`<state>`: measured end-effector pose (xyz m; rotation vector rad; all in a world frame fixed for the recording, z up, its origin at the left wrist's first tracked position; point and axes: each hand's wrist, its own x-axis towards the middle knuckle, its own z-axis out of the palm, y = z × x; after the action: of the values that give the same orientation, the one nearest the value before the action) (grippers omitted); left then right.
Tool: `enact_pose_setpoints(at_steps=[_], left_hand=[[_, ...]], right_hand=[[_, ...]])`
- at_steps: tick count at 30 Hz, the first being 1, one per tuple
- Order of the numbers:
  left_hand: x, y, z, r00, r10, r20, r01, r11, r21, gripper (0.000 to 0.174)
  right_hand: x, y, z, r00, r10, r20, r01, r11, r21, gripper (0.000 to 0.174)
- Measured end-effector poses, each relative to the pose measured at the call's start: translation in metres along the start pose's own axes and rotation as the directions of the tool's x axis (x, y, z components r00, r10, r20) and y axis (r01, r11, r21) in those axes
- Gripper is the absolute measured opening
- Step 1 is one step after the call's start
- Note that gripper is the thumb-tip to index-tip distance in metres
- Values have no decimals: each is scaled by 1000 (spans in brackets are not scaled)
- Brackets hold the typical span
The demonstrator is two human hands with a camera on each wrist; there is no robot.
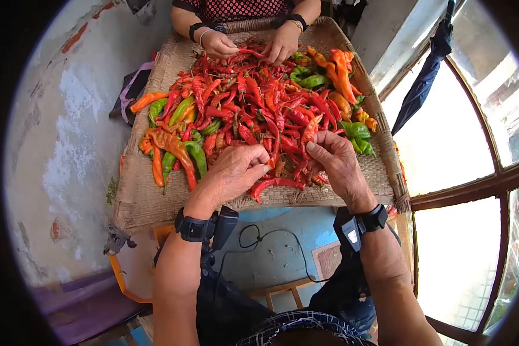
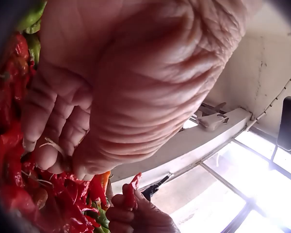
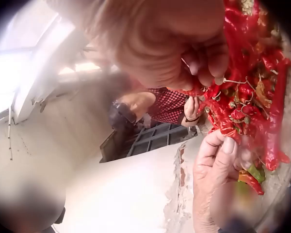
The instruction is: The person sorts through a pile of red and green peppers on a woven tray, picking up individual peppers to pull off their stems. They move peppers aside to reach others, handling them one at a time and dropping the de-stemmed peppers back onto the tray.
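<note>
One slender, wrinkled, glossy red chilli pepper point(image 1: 309, 134) was gripped between thumb and fingers of the right hand point(image 1: 339, 164); it looked light, pliant, slick and easily torn, best taken gently near the stem. The left hand point(image 1: 233, 170) pinched a second red pepper point(image 1: 271, 164); beneath lay a square, tan woven tray point(image 1: 147, 199) of heaped peppers point(image 1: 254, 109).

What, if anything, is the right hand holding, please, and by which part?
The right hand holds a red pepper by its lower part, with the upper end sticking out; which end is which cannot be told.
</note>
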<state>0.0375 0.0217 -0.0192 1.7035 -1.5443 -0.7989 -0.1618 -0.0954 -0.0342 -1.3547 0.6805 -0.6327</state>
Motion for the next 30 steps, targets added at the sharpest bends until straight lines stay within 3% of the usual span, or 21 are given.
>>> enact_pose_setpoints(at_steps=[2, 3, 4, 5, 6, 7, 9, 10, 11, 14, 17, 18, 19, 21, 22, 23, 25, 26, 27, 29, 30], left_hand=[[8, 3, -11, 989, -141, 46, 143, 988, -60, 24], [18, -1, -10, 990, -135, 46, 138, 989, -51, 24], [30, -7, -6, 950, -9, -313, -38, 989, -144, 33], [37, -12, -5, 767, 77, -637, -235, 957, -168, 44], [36, -3, -15, 803, 83, -590, -119, 993, -21, 60], [38, -2, -15, 801, 91, -592, -124, 992, -15, 60], [36, 3, -8, 887, 38, -461, -106, 987, -123, 55], [31, 8, -6, 962, -13, -271, -23, 991, -129, 48], [27, 14, 6, 983, -31, -181, -24, 955, -296, 39], [17, 20, 32, 998, -50, -42, 28, 907, -419, 25], [13, 12, 31, 996, -73, 45, 85, 884, -460, 21], [11, 17, 25, 992, -107, 63, 123, 917, -380, 19], [12, 17, 18, 991, -112, 69, 130, 916, -379, 19], [18, 11, 5, 972, -236, 1, 225, 925, -306, 30], [26, 6, 3, 952, -187, -242, 53, 881, -470, 40], [32, 0, 2, 863, -175, -474, -150, 807, -571, 50], [34, 12, -18, 763, -189, -619, -82, 920, -383, 70], [34, 0, -23, 750, -105, -653, -32, 980, -194, 55], [32, 1, -22, 754, -109, -647, -26, 980, -196, 55], [21, 5, -16, 964, -64, -258, 69, 998, 10, 37], [15, 9, -7, 988, -101, -118, 111, 990, 81, 31]], right_hand=[[1, -9, 2, 1000, -25, 4, 25, 999, 28, 11], [1, -8, 3, 999, -34, 1, 34, 999, 33, 11], [1, -5, 3, 1000, -30, 5, 30, 999, 45, 11], [1, -4, 4, 1000, -25, 9, 25, 998, 58, 10], [0, -7, 5, 1000, -12, 20, 10, 998, 68, 10], [-1, -10, 8, 1000, -20, 21, 18, 997, 70, 10], [-3, -12, 13, 1000, -4, 12, 4, 1000, 12, 10], [-3, -11, 11, 999, -3, 33, 3, 1000, 16, 10], [-3, -10, 10, 1000, 4, 31, -5, 1000, 20, 10], [-2, -8, 11, 994, -83, 72, 93, 987, -134, 10], [-10, -10, 11, 993, -46, 110, 59, 992, -113, 9], [-11, -13, 9, 995, -5, 103, 22, 986, -167, 13], [-11, -14, 5, 995, 1, 100, 15, 987, -162, 13], [-9, -13, -6, 993, -88, 78, 112, 914, -391, 17], [-7, -11, -9, 991, -119, 60, 133, 902, -411, 17], [-6, -9, -10, 992, -109, 59, 123, 905, -408, 17], [-4, -7, -10, 979, -198, 44, 198, 884, -423, 16], [-6, -11, -9, 970, -239, 49, 230, 831, -507, 15], [-8, -14, -7, 972, -232, 45, 223, 834, -505, 15], [-9, -14, -5, 956, -281, 88, 273, 733, -623, 13], [-7, -9, -8, 946, -308, 99, 292, 681, -672, 14]])
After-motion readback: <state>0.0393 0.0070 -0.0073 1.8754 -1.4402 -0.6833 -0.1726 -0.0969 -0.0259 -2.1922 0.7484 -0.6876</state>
